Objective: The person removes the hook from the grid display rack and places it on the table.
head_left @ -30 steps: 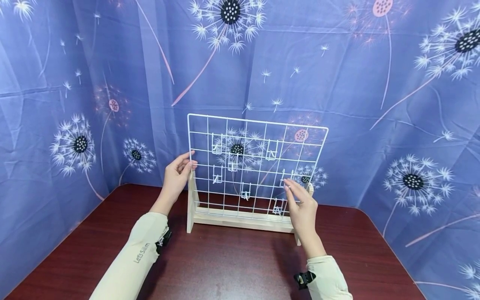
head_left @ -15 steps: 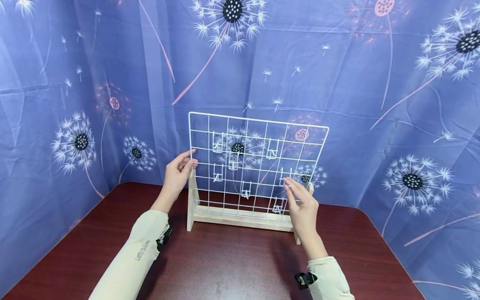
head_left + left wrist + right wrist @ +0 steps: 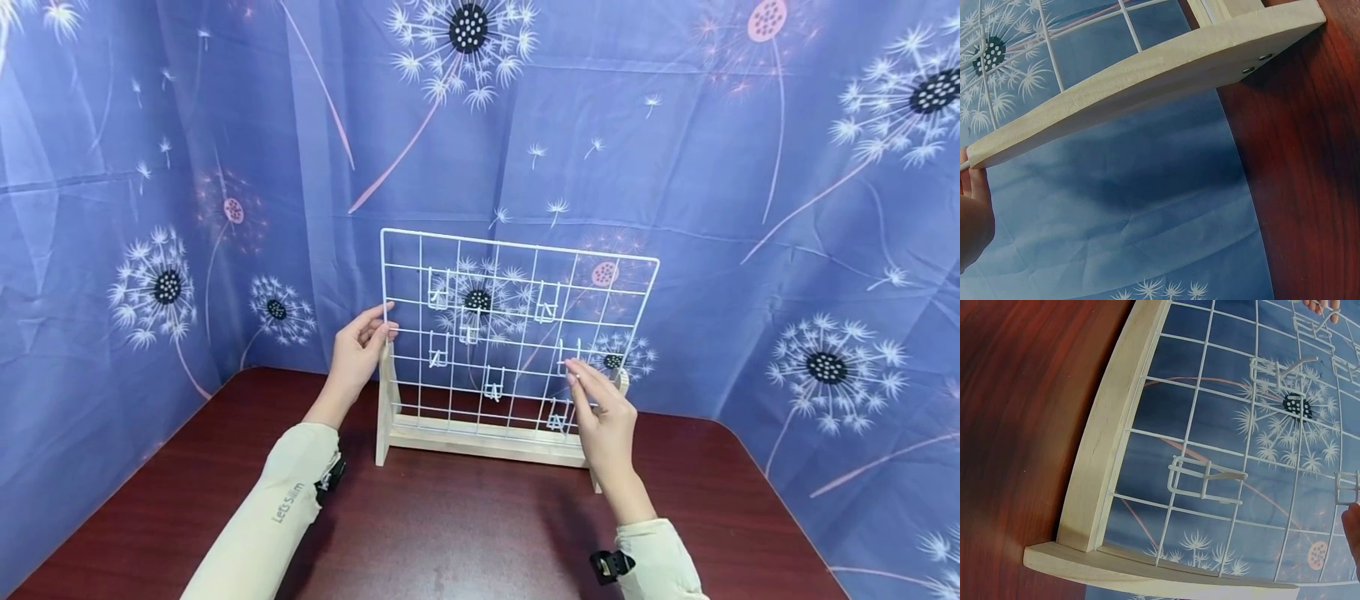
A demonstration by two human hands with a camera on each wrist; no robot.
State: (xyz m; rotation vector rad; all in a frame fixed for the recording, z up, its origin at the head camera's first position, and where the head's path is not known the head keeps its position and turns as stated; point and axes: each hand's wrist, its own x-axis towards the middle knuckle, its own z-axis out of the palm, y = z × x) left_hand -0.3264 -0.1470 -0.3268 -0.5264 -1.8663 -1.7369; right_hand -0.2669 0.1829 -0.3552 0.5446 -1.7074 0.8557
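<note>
Grid (image 3: 517, 275): upright in wood base (image 3: 480, 440) on tabletop (image 3: 450, 533).
Left hand (image 3: 358, 354): grips grid's edge.
Right hand (image 3: 603, 417): pinches hook (image 3: 570, 357).
Risk: hard tug may tip grid.

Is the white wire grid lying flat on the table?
No, the wire grid stands upright in its wooden base on the table.

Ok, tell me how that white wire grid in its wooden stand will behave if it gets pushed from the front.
The wire grid looks stiff: thin welded rods in a straight frame. It is probably light, being mostly open space. Standing tall in a narrow wooden base with short side feet, it may tip or slide on the smooth table; the left hand grips its edge, perhaps steadying it.
</note>
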